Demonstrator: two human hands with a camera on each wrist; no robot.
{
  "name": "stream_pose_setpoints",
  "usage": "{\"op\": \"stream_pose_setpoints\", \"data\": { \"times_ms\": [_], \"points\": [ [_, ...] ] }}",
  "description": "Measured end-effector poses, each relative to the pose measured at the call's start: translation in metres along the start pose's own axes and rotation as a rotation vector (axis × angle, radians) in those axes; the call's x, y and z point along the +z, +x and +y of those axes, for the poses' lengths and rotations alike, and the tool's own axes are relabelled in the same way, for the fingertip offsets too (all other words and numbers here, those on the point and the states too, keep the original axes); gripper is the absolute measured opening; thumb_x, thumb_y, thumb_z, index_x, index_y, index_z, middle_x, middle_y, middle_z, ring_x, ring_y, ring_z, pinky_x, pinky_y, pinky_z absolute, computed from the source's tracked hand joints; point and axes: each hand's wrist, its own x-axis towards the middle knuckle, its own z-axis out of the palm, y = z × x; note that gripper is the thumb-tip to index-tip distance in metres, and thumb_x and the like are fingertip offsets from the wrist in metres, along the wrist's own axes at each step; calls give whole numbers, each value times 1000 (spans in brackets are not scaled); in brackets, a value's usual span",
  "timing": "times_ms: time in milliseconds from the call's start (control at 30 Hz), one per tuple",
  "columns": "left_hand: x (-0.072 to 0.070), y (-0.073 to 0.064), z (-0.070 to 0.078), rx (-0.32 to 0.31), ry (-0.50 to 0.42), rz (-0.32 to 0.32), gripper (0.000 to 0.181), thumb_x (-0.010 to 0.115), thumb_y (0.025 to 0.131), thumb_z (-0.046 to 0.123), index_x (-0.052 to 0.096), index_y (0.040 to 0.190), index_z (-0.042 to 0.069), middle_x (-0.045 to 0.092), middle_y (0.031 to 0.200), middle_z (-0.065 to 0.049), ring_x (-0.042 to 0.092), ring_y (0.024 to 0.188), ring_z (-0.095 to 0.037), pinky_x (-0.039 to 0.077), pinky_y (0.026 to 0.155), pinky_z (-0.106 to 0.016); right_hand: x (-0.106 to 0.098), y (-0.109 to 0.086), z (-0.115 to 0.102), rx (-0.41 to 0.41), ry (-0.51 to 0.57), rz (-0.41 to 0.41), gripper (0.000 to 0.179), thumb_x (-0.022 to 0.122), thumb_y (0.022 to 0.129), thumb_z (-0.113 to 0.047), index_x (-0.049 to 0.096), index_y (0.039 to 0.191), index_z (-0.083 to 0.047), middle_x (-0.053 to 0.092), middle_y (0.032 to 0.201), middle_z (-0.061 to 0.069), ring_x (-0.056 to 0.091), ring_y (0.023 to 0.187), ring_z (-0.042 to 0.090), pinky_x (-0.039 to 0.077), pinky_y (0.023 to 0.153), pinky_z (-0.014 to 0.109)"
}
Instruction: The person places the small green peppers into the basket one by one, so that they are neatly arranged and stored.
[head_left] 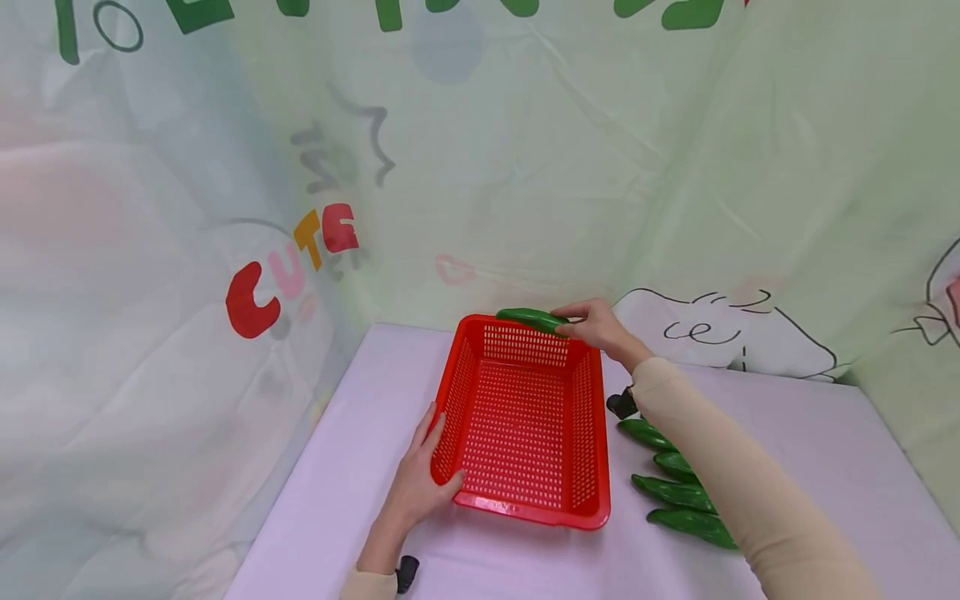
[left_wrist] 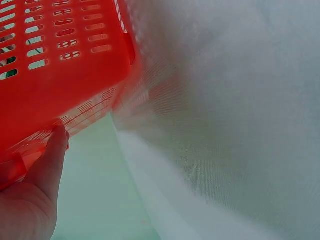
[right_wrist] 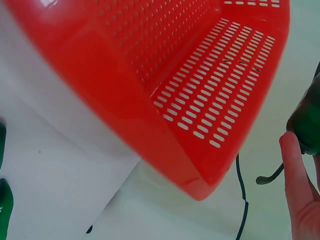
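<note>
A red plastic basket [head_left: 525,508] with slotted walls stands in the middle of the table, nothing lying on its floor. My left hand [head_left: 420,479] grips its near left corner, thumb over the rim; the left wrist view shows fingers [left_wrist: 50,160] against the outer wall. Above the far rim, my right hand [head_left: 596,327] pinches a glossy green cucumber [head_left: 528,317] by its right end, the cucumber lying roughly along that rim. In the right wrist view the cucumber [right_wrist: 307,120] shows a dark curved stem beside the fingertips, partly cut off by the frame edge.
Several more cucumbers [head_left: 678,493] lie in a column on the white table [head_left: 810,450], right of the basket and partly hidden by my right sleeve [head_left: 742,475]. A printed fabric curtain [head_left: 510,183] hangs behind the table and along its sides.
</note>
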Motion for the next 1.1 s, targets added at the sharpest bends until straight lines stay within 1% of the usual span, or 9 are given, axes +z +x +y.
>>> {"op": "stream_pose_setpoints", "data": {
  "times_ms": [100, 233, 333, 467, 533, 600, 700, 900, 1100],
  "points": [
    [0, 0, -1, 1, -1, 2, 93, 73, 76, 32, 29, 156, 12, 16, 164, 3, 34, 142, -26, 49, 98, -51, 6, 5, 0, 25, 1, -8, 37, 62, 95, -6, 61, 131, 3, 59, 129, 25, 63, 102, 34, 55, 90, 41],
    [0, 1, -2, 2, -1, 9, 93, 73, 76, 31, 29, 156, 11, 17, 164, 3, 34, 142, -26, 50, 97, -50, 14, 11, -3, 73, 28, -41, 38, 62, 95, -6, 61, 132, 1, 58, 129, 24, 61, 105, 37, 54, 93, 44],
    [0, 1, -4, 5, 0, 15, 92, 73, 76, 30, 31, 155, 10, 17, 164, 2, 35, 142, -26, 50, 97, -50, 20, 17, -6, 78, 50, -61, 38, 63, 94, -5, 61, 132, 2, 57, 130, 25, 60, 103, 34, 56, 90, 38],
    [0, 1, -4, 10, -1, 11, 92, 73, 76, 29, 31, 155, 10, 18, 164, 2, 35, 142, -26, 49, 99, -50, 26, 23, -6, 75, 89, -74, 38, 64, 93, -1, 60, 131, 5, 57, 131, 26, 61, 101, 27, 56, 80, 26],
    [1, 1, -4, 12, -3, 8, 92, 73, 76, 29, 30, 155, 10, 17, 164, 2, 34, 142, -26, 48, 99, -51, 29, 24, -6, 77, 96, -82, 38, 63, 93, 1, 60, 130, 7, 57, 131, 28, 62, 100, 26, 56, 79, 27],
    [1, 1, -4, 10, -4, 7, 92, 73, 76, 30, 30, 155, 10, 17, 164, 2, 34, 142, -26, 48, 99, -51, 32, 25, -5, 74, 85, -88, 38, 63, 93, 1, 59, 129, 9, 57, 131, 29, 62, 98, 25, 56, 82, 32],
    [0, 0, -4, 18, -4, 11, 92, 72, 76, 29, 30, 155, 10, 17, 164, 0, 35, 142, -27, 48, 99, -52, 38, 28, -2, 76, 60, -85, 38, 63, 92, 1, 60, 129, 9, 57, 130, 28, 57, 97, 24, 55, 83, 35],
    [0, 1, -4, 39, -13, 21, 93, 73, 75, 30, 30, 155, 9, 18, 164, -2, 36, 141, -29, 50, 96, -51, 51, 32, 4, 100, 49, -87, 37, 64, 91, 1, 61, 128, 8, 59, 128, 26, 55, 97, 23, 55, 80, 28],
    [0, 1, -4, 22, -12, 7, 93, 72, 76, 32, 30, 155, 10, 17, 164, 2, 33, 143, -26, 47, 100, -50, 61, 33, 14, 142, 37, -89, 37, 63, 93, -1, 61, 129, 6, 59, 129, 25, 55, 99, 25, 55, 86, 33]
  ]
}}
